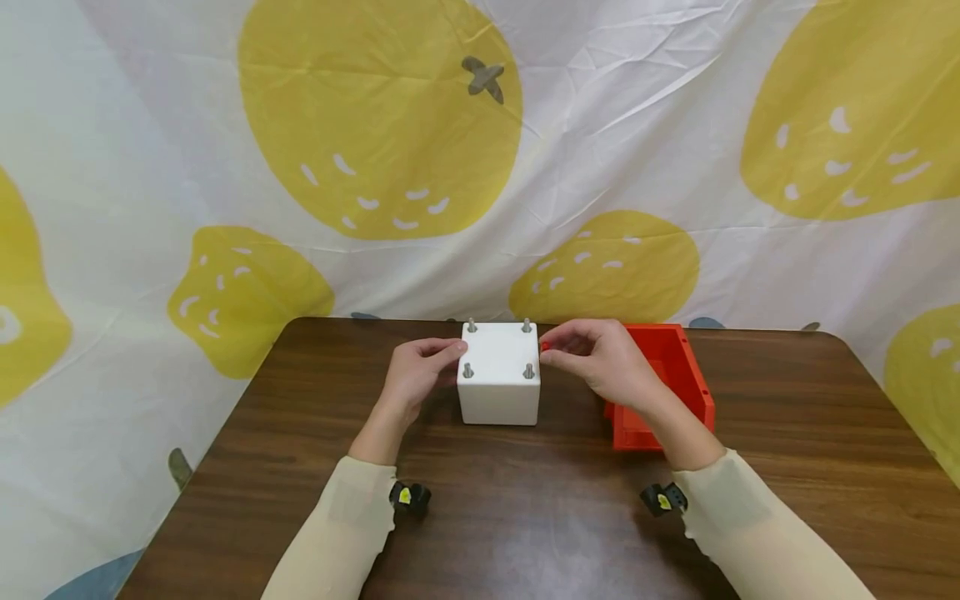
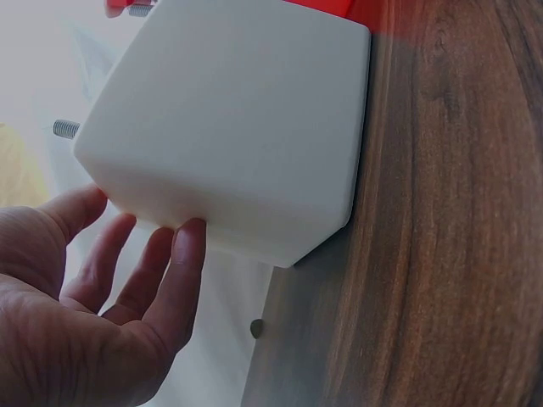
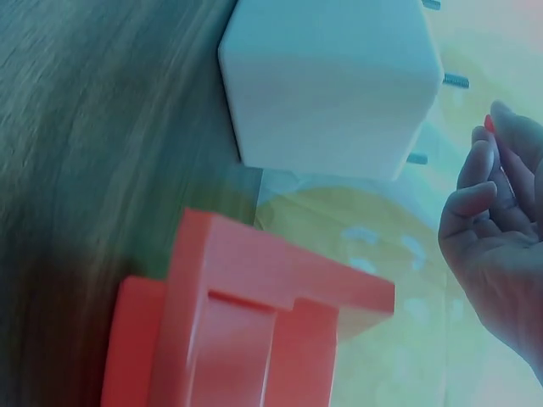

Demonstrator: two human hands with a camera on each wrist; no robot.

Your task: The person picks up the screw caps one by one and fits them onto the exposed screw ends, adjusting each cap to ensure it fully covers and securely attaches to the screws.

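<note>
A white block (image 1: 498,354) stands on the table with a threaded metal stud (image 1: 528,371) upright near each top corner. My left hand (image 1: 422,371) touches the block's left side; its thumb is at the top edge, and the left wrist view shows the fingertips (image 2: 188,242) resting on the side face. Just right of the block, my right hand (image 1: 603,362) pinches a small red piece (image 3: 489,124) between thumb and fingers. Most of that piece is hidden, so its kind cannot be told. In the right wrist view it is apart from the studs.
A red open bin (image 1: 697,383) stands right of the block, partly behind my right forearm. The brown wooden table (image 1: 495,517) ends at the back before a white cloth with yellow fruit prints (image 1: 382,117).
</note>
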